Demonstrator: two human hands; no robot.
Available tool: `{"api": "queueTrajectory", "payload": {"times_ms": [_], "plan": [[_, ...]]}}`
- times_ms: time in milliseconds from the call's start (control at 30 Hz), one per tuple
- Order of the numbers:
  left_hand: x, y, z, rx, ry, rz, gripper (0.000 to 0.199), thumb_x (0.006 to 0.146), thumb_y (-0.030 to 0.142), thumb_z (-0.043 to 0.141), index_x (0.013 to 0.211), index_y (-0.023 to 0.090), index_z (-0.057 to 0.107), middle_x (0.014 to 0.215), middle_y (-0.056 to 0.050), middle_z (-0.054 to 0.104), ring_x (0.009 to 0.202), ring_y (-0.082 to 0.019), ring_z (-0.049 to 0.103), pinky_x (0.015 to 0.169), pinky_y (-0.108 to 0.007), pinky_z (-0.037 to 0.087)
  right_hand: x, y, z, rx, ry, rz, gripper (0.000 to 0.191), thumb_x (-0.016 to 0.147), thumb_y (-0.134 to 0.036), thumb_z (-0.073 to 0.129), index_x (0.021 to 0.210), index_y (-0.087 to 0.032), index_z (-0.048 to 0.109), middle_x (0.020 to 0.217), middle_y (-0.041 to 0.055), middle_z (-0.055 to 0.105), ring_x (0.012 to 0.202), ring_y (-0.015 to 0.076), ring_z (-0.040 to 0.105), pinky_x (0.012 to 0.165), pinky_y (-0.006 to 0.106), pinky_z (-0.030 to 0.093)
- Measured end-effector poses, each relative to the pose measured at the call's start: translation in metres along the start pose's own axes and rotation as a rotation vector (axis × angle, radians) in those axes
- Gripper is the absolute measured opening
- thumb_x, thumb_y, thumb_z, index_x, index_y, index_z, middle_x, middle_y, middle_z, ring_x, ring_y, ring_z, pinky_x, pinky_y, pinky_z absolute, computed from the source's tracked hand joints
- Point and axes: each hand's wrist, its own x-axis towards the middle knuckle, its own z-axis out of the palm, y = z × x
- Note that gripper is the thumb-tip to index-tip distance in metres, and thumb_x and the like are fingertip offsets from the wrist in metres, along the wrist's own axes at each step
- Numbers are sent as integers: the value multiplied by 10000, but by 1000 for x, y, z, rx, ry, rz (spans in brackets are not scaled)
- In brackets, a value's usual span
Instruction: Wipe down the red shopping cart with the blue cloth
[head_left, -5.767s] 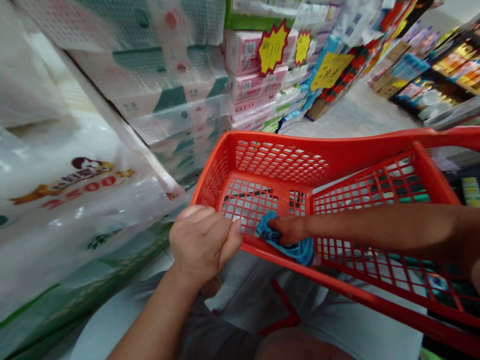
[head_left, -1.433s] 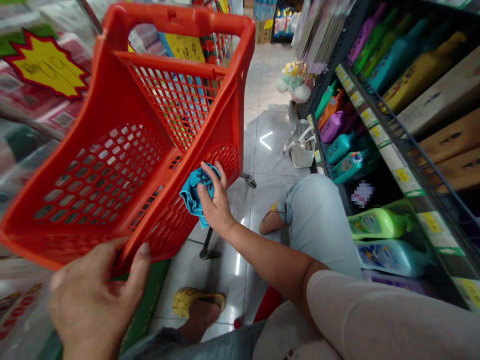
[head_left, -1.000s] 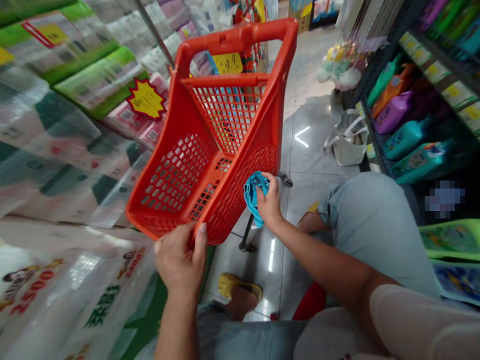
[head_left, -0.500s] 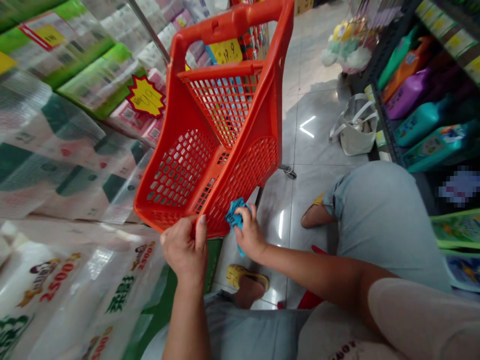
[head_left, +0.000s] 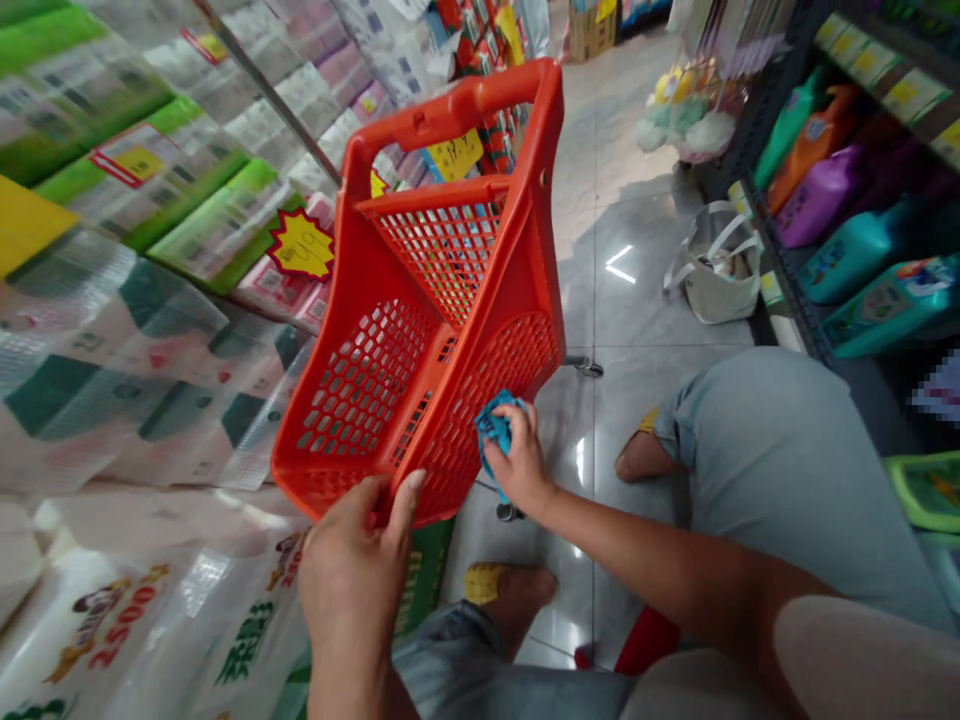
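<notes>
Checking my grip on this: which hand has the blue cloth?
Your right hand holds the blue cloth; your left hand instead grips the rim of the red plastic basket.

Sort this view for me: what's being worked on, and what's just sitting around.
Being worked on:
- red basket, gripped at its edge by the left hand
- blue cloth, held against the basket's side by the right hand

Just sitting around:
- tote bag on the floor
- bottles on the shelves
- wrapped packs stacked at left
</notes>
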Motion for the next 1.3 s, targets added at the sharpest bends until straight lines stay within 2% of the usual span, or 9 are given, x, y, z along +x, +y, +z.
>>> {"api": "queueTrajectory", "payload": {"times_ms": [100, 300, 467, 533, 700, 900, 1067, 1233, 1300], "plan": [[27, 35, 2, 11, -23, 24, 380, 953, 538, 463, 941, 222, 672, 851, -39, 699, 766, -185, 621, 634, -268, 372, 1, -7, -4, 73, -72, -103, 451, 695, -91, 584, 1119, -247, 580, 1225, 79, 502, 1169, 207, 543, 1036, 347, 475], [59, 80, 16, 317, -95, -138, 394, 1020, 446, 296, 829, 212, 550, 792, -58, 633, 692, -177, 543, 563, -269, 226, 66, 13, -7, 68, 267, 116, 371, 804, -121, 456, 1169, -179, 491, 1155, 128, 467, 1153, 250, 489, 1074, 500, 418], [82, 97, 14, 354, -246, -126, 486, 1006, 550, 263, 789, 222, 550, 803, -60, 628, 644, -174, 480, 567, -270, 195, 55, -2, -9, 83, 18, -75, 477, 731, -82, 575, 1178, -242, 535, 1291, 103, 431, 1200, 224, 518, 1040, 379, 484], [87, 100, 20, 375, -196, -103, 502, 1012, 539, 241, 778, 215, 546, 812, -65, 627, 650, -172, 472, 575, -271, 193, 64, 0, -15, 84, 6, -106, 476, 706, -51, 570, 1137, -252, 563, 1279, 87, 442, 1209, 218, 522, 1041, 367, 485], [86, 96, 34, 452, -97, -81, 542, 1016, 532, 196, 744, 207, 533, 746, -65, 591, 627, -170, 436, 577, -272, 177, 103, 2, -24, 86, 345, 70, 353, 781, -68, 490, 1102, -209, 524, 1136, 94, 466, 1135, 216, 516, 1086, 447, 439], [82, 89, 36, 447, -23, -21, 582, 1012, 552, 181, 715, 206, 543, 701, -62, 567, 601, -165, 418, 570, -273, 160, 88, -23, -22, 69, 68, -327, 449, 750, -32, 518, 1138, -254, 556, 1285, 83, 423, 1242, 216, 489, 1087, 364, 455], [80, 87, 39, 489, 18, -23, 599, 1008, 579, 157, 720, 205, 525, 704, -52, 555, 587, -156, 369, 563, -266, 147, 116, -4, -33, 46, 384, -63, 399, 758, -30, 475, 1107, -208, 554, 1213, 116, 449, 1221, 236, 490, 1125, 438, 414], [80, 84, 40, 482, 41, -36, 602, 1009, 573, 165, 721, 201, 541, 698, -46, 546, 571, -146, 327, 558, -264, 147, 96, 8, -22, 48, 115, -195, 428, 734, -43, 530, 1107, -247, 585, 1290, 92, 433, 1249, 220, 497, 1096, 375, 446], [80, 82, 40, 482, 47, -33, 595, 1009, 571, 176, 716, 200, 539, 697, -46, 545, 573, -145, 327, 557, -265, 145, 93, 23, -19, 67, 143, -121, 395, 733, -51, 535, 1070, -251, 587, 1260, 82, 450, 1221, 211, 511, 1092, 373, 446]]}}
